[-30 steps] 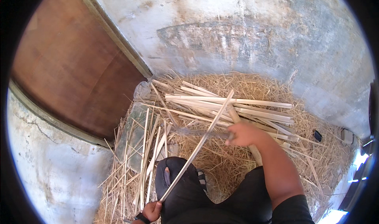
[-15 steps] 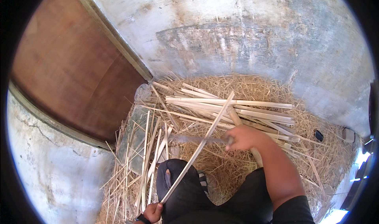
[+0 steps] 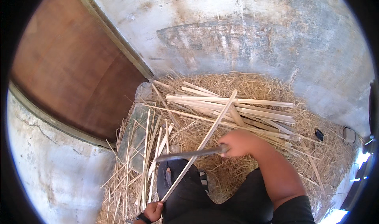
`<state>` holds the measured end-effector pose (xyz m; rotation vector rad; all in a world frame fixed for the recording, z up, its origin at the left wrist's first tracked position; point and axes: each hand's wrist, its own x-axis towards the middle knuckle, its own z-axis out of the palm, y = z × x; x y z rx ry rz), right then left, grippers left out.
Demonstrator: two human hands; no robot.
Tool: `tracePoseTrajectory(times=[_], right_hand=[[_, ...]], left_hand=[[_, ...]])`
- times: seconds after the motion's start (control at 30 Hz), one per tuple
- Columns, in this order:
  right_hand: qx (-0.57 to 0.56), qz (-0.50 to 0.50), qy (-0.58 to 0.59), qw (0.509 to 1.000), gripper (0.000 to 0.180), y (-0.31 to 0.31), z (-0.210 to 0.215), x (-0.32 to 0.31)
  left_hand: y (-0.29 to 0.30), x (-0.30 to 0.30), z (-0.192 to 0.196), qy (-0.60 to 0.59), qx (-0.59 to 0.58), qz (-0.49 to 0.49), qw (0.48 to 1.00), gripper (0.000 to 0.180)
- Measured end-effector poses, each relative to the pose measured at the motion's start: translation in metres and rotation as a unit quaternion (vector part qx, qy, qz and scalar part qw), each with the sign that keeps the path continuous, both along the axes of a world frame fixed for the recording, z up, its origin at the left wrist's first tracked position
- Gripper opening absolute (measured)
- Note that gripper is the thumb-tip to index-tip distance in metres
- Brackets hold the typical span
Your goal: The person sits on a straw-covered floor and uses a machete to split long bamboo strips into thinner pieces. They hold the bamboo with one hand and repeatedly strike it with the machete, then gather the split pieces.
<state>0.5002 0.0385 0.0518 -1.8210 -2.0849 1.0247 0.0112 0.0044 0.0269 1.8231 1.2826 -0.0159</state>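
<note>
My left hand [image 3: 153, 211], with a dark band at its wrist, is closed on the near end of a long pale bamboo strip [image 3: 216, 123]. The strip slants up and to the right across my knee, its far end over a pile of strips. My right hand [image 3: 235, 142] is wrapped round the handle of a long-bladed knife [image 3: 185, 154]. Its dark blade points left and crosses the strip just above my knee. Whether the blade touches the strip I cannot tell. Behind my right hand a thicker wooden pole [image 3: 237, 116] shows partly.
Split bamboo strips [image 3: 272, 115] lie piled on straw beyond my hands. Thinner strips [image 3: 147, 145] lie to the left of my knee. A brown door [image 3: 75, 66] and a stained wall [image 3: 237, 38] enclose the spot. A small black object [image 3: 319, 135] lies at the right.
The knife has come down along the strip toward my knee, and my right hand has moved slightly left and nearer. My left hand stays in place on the strip.
</note>
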Motion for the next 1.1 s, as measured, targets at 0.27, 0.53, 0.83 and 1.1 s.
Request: tracePoseTrajectory(times=[0.27,0.53,0.83,1.1], right_hand=[[0.050,-0.253,0.053,0.965,0.041,0.001,-0.052,0.059],[-0.034,0.026,0.029,0.999,0.039,0.003,-0.008,0.013],[0.049,-0.247,0.062,0.966,0.037,-0.001,-0.036,0.047],[0.000,-0.052,-0.014,0.999,0.035,0.002,0.000,0.017]], left_hand=[[0.008,-0.010,-0.015,-0.007,0.002,-0.010,1.000,0.060],[0.004,-0.010,-0.012,0.022,0.032,-0.036,0.999,0.060],[0.009,-0.007,-0.011,0.010,-0.019,-0.013,1.000,0.061],[0.007,-0.007,-0.010,0.009,0.022,-0.050,0.998,0.060]])
